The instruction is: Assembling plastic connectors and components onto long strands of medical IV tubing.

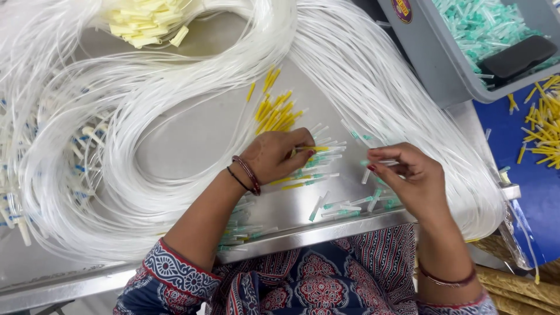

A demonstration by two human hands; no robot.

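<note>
Left hand (pixel 274 156) lies on the steel table (pixel 192 140), fingers curled onto a yellow-capped connector (pixel 315 149) among loose teal-tipped pieces (pixel 326 175). Right hand (pixel 408 178) pinches a clear teal-tipped connector (pixel 382 163) just above the table. Grey bin (pixel 431 64), upper right, holds teal connectors (pixel 478 23) and a black scoop (pixel 516 57).

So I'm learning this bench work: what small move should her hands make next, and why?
Probably bring the left hand across to the right hand. The left holds a yellow-and-teal piece over the loose pile, while the right pinches a tube end, with a gap between them.
</note>
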